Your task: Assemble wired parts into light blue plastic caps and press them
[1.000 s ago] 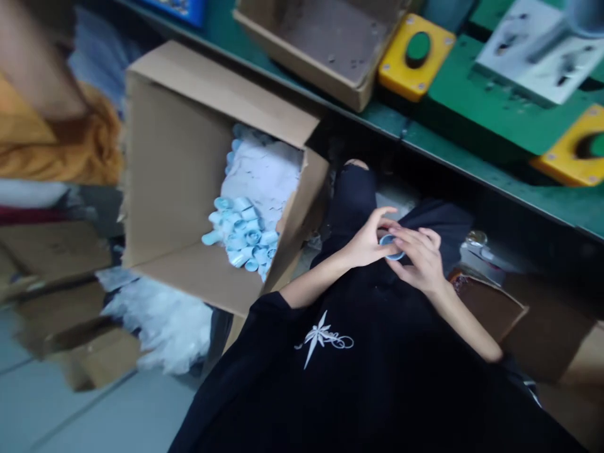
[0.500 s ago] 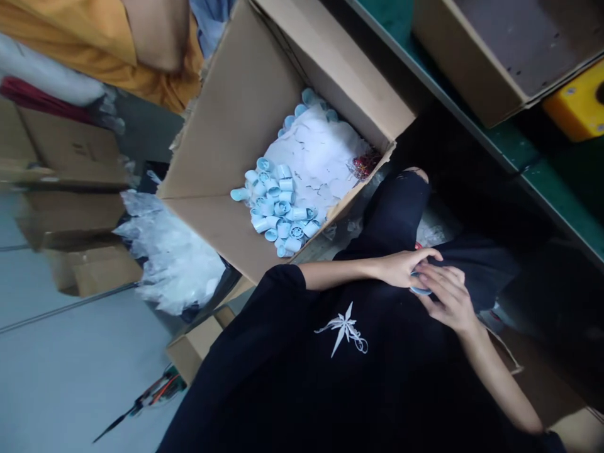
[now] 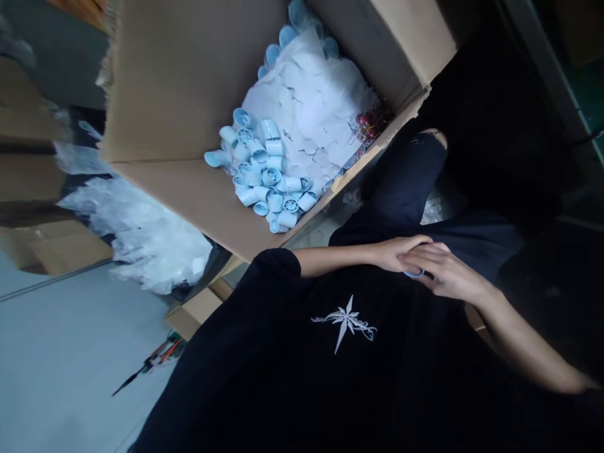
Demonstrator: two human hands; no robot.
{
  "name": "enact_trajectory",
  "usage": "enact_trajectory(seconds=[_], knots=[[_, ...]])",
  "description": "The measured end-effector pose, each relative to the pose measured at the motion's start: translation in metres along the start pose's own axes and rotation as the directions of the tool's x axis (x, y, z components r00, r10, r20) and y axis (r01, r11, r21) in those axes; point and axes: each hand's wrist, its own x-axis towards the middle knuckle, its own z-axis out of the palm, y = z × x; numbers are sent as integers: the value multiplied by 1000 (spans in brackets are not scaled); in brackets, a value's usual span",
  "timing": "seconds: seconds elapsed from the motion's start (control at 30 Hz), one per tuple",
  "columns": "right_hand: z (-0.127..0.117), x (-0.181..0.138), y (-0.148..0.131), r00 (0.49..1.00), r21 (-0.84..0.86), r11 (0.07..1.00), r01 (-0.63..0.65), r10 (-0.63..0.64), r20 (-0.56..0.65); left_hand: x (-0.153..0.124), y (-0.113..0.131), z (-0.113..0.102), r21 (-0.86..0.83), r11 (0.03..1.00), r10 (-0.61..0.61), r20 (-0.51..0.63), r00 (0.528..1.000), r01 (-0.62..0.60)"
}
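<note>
My left hand [image 3: 396, 253] and my right hand [image 3: 441, 269] are together in front of my black shirt. The fingers of my right hand lie over those of my left. Between them a curved rim of a light blue plastic piece [image 3: 414, 274] shows; the rest of it is hidden by the fingers. Both hands are closed around this piece. To the left of the hands, an open cardboard box [image 3: 189, 189] holds a heap of light blue plastic cylinders [image 3: 271, 177] with slanted ends.
Inside the box are a crumpled white sheet [image 3: 311, 107] and a tangle of red bits [image 3: 370, 124]. Clear plastic bags [image 3: 155, 233] lie beyond the box's left side. A smaller carton [image 3: 202, 307] stands by my left arm. A dark bench edge [image 3: 557, 69] runs at upper right.
The view has swung, so the box appears larger and the bench has mostly left the picture. My right hand's fingers have closed further over my left hand and the blue piece.
</note>
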Motion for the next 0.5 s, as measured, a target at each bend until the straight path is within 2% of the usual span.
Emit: enact_trajectory(seconds=[0.07, 0.13, 0.27, 0.33, 0.43, 0.5], knots=[[-1, 3, 5, 997, 40, 999, -28, 26, 66, -2, -7, 4, -58, 998, 19, -31, 999, -21], [1, 5, 10, 996, 86, 995, -57, 50, 79, -3, -14, 6, -127, 990, 49, -70, 996, -58], [14, 6, 19, 985, 207, 965, -160, 169, -24, 1, -21, 7, -176, 980, 71, -121, 990, -92], [18, 4, 19, 978, 219, 956, -194, 205, -30, 6, -18, 7, -156, 985, 55, -120, 991, -74], [9, -6, 9, 982, 136, 975, -173, 181, -46, 9, 7, 2, -92, 996, 1, -61, 998, -6], [-12, -20, -5, 967, 43, 983, -177, 182, -177, -2, 39, -10, -36, 999, 9, -6, 1000, -9]])
